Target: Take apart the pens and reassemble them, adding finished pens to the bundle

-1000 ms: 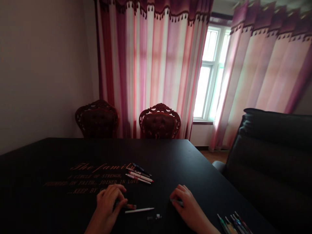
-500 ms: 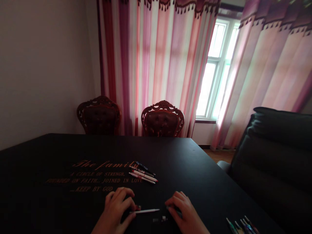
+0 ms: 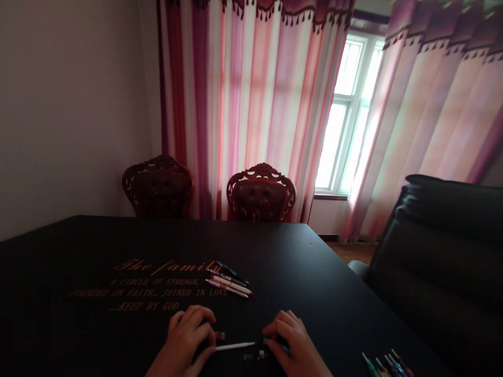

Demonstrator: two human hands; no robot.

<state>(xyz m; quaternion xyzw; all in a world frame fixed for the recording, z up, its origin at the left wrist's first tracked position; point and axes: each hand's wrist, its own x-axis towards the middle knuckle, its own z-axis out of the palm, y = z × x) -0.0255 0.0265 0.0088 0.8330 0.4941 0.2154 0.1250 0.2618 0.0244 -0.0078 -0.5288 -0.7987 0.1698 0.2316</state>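
My left hand [image 3: 188,335], at the table's lower middle, pinches the near end of a slim white pen refill [image 3: 236,346] between thumb and fingers. The refill's pointed tip faces right. Just beyond those fingertips lies a small reddish clear piece [image 3: 220,335]. My right hand [image 3: 291,337] is closed on a dark grey tube-like piece [image 3: 276,345], mostly covered by the fingers; its exact kind is unclear. Between the hands, a small white part [image 3: 261,354] and a small clear piece [image 3: 248,357] rest on the black table [image 3: 314,293].
Several pens [image 3: 228,287] lie together beyond my hands, beside gold lettering [image 3: 153,281]. More pens or refills [image 3: 387,365] sit at the lower right. A black chair [image 3: 440,262] stands to the right; two carved chairs [image 3: 261,193] are at the far edge.
The whole view has shifted slightly. My right hand has come a little nearer the refill's tip, and more of the dark piece in it shows.
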